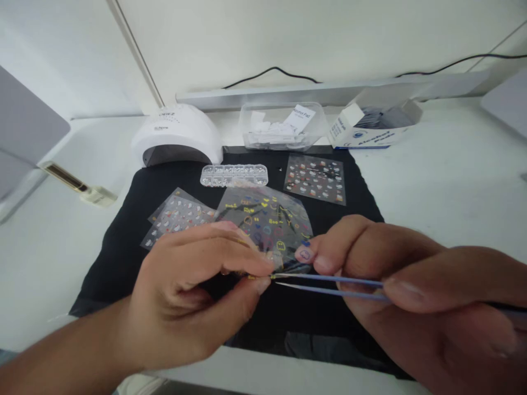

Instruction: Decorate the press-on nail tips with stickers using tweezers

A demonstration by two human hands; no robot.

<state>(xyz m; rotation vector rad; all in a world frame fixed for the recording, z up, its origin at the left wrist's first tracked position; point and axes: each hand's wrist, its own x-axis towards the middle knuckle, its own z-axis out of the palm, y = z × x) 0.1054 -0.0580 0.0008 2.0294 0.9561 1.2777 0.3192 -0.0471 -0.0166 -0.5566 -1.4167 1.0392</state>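
black cloth (119, 241) underlies a curled left hand (164, 296) pinching a sticker sheet (267, 216) and a right hand (428, 323) closed round tweezers (321, 278).

A white domed plastic lamp (181, 126), an oblong clear compartmented plastic case (234, 175) and a transparent plastic sheet of colourful stickers (269, 222) suggested a nail-art workspace.

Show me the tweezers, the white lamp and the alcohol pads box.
Tweezers (323, 278), head view: upper blue arm.
White lamp (181, 129), head view: domed shell.
Alcohol pads box (370, 137), head view: printed front.
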